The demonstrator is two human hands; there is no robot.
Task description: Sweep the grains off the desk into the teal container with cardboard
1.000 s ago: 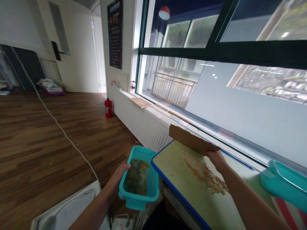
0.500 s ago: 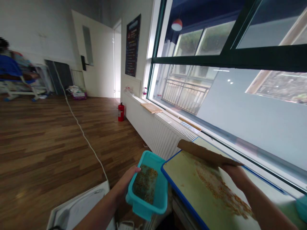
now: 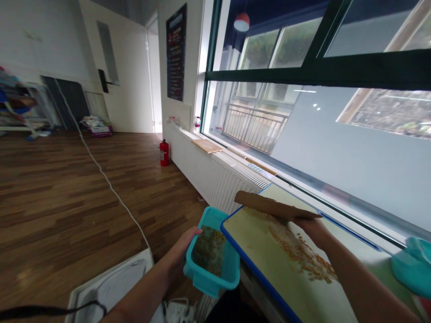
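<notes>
Left hand (image 3: 189, 240) clasped on the rim of a smooth, teal plastic tub (image 3: 233, 264) beside the counter (image 3: 283, 271), right hand (image 3: 311, 228) clamped on one end of a long, flat strip of brown cardboard (image 3: 269, 207), a person works with hands well apart. The gathering looks unfinished — small golden grains (image 3: 298, 252) cover part of the tub's bottom, but a loose, pebbly band lies strewn across the pale, blue-edged counter, alongside the cardboard.
</notes>
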